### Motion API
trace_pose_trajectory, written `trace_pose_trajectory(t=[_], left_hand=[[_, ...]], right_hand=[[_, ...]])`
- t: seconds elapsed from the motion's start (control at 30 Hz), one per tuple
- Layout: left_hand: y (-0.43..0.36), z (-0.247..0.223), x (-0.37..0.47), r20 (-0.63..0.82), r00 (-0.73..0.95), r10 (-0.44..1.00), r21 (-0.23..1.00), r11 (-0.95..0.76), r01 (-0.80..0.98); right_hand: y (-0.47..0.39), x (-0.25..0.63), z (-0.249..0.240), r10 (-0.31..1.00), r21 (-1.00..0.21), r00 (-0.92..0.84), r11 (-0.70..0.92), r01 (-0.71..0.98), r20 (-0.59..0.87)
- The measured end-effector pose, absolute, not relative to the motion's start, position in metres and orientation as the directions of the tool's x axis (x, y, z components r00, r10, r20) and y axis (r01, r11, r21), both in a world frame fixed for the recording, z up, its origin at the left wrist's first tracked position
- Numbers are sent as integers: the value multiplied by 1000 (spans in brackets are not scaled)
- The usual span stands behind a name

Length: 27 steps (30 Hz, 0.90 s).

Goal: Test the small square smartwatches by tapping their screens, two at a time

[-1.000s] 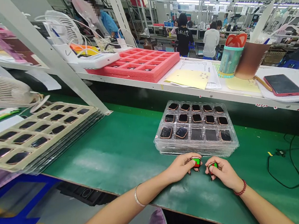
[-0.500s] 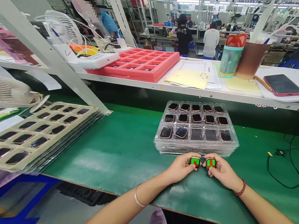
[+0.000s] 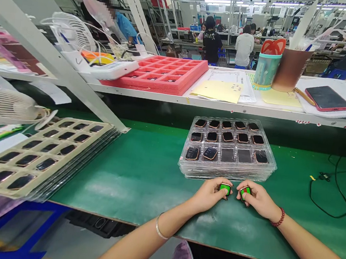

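Observation:
My left hand is closed around a smartwatch with a lit green screen, the thumb on its lower part. In my right hand sits another smartwatch, its screen lit in green and red, the thumb resting on the screen. Both hands are just above the green bench top, in front of a stack of clear plastic trays. The top tray carries several dark-screened watches; two compartments in its front row hold no watch.
Left on the bench is a stack of beige-topped trays with dark watches, beside a white fan. A black cable lies right. The shelf above holds a red foam tray, papers, cups and a phone.
The left watch's screen has gone from green with red blocks to green. My right hand's watch has tilted, and its thumb has moved onto the screen. The trays have stayed put.

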State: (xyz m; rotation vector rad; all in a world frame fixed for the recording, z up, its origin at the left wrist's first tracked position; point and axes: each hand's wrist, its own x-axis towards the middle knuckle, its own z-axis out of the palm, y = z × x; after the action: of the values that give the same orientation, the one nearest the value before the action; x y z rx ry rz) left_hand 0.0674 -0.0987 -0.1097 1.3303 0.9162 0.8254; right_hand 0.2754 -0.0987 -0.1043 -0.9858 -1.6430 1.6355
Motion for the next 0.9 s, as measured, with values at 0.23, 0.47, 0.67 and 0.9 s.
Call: trace_pose_trajectory(t=[0.23, 0.47, 0.67, 0.9], left_hand=[[-99, -107, 68, -71, 417, 906, 997, 60, 40], [-98, -107, 68, -75, 407, 910, 996, 48, 77], [-97, -111, 67, -71, 392, 917, 993, 30, 111], [-97, -115, 66, -75, 363, 929, 989, 23, 144]], right_hand=[[-97, 278, -104, 848, -995, -522, -61, 75, -91], [-96, 277, -106, 855, -997, -514, -68, 36, -76], [-97, 276, -108, 853, -998, -519, -49, 42, -64], [-96, 278, -114, 839, -998, -541, -29, 51, -52]])
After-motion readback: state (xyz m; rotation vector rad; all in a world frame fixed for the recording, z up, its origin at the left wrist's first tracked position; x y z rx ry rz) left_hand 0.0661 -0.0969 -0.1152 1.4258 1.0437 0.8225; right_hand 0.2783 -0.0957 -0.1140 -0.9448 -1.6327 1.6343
